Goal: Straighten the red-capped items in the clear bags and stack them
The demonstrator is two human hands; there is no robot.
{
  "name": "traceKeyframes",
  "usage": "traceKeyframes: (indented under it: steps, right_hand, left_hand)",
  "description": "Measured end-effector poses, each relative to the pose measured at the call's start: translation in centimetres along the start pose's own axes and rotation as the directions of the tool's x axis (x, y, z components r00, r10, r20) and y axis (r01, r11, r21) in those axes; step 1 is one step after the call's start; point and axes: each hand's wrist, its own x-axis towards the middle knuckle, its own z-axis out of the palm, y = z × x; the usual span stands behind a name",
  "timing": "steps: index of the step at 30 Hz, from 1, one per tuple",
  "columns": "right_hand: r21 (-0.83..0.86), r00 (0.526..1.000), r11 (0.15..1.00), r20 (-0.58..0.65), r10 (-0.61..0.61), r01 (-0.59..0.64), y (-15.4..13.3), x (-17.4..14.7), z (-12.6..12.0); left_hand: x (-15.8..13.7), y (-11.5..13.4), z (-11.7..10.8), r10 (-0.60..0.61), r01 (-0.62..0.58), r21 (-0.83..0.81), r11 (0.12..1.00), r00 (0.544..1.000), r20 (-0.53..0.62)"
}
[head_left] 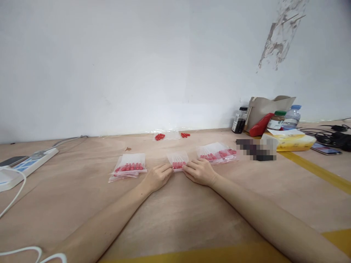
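Between my hands a small clear zip bag (177, 159) lies on the table, with several red-tipped pieces in a row along its near edge. My left hand (159, 176) has its fingers closed at the bag's near left corner. Opposite, my right hand (200, 171) pinches the near right corner. A stack of similar filled bags (128, 166) lies left of my left hand. More filled bags (216, 153) spread out just beyond my right hand. Toward the wall are two small heaps of loose red pieces, a left heap (159, 137) and a right heap (185, 135), with clear plastic between them.
At left lie a white power strip (41, 162), cables and a dark phone (13, 161). At right stand a dark bottle (239, 120), a beige bag (263, 109), a green-lidded jar (276, 120), a water bottle (293, 117) and a yellow tissue pack (293, 140). Another phone (325, 148) lies beyond.
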Motion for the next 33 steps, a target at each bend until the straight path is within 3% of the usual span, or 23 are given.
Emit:
traceKeyframes:
  steps: [6, 16, 24, 33]
  right_hand:
    - [-0.053, 0.999, 0.998, -0.011, -0.031, 0.03, -1.9, 1.7, 0.7]
    - [-0.08, 0.989, 0.987, -0.037, -0.14, 0.137, -1.8, 1.7, 0.7]
    - [-0.082, 0.989, 0.986, -0.025, -0.146, 0.144, -0.7, 0.8, 0.2]
    - [-0.054, 0.998, 0.997, 0.027, -0.049, 0.05, 1.2, -1.0, -0.9]
  left_hand:
    - [0.0, 0.1, 0.1, 0.009, -0.009, -0.018, 1.0, 1.0, -0.02]
    - [0.4, 0.1, -0.1, 0.127, -0.125, 0.052, 0.991, 0.991, -0.029]
    - [0.1, 0.1, -0.3, 0.077, -0.077, -0.015, 0.997, 0.997, -0.024]
    - [-0.5, -0.4, -0.6, -0.014, 0.017, -0.059, 0.998, 0.999, 0.05]
